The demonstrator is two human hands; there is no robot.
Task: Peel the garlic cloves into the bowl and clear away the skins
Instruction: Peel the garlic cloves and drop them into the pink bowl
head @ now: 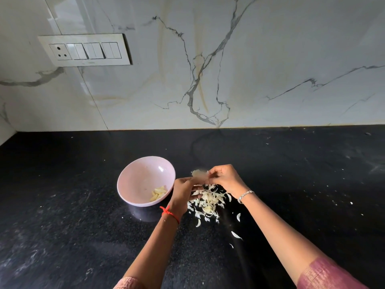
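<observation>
Rightward, wide counter beyond skins.

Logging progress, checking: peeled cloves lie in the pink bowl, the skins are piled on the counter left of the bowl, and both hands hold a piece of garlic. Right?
No: in the head view the skins are piled on the counter right of the pink bowl, not left. The peeled cloves lie in the bowl, and the left hand and right hand hold a piece of garlic.

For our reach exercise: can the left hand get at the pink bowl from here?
Probably yes: the left hand, pinching a garlic piece, is right beside the open bowl; nothing lies between.
</observation>
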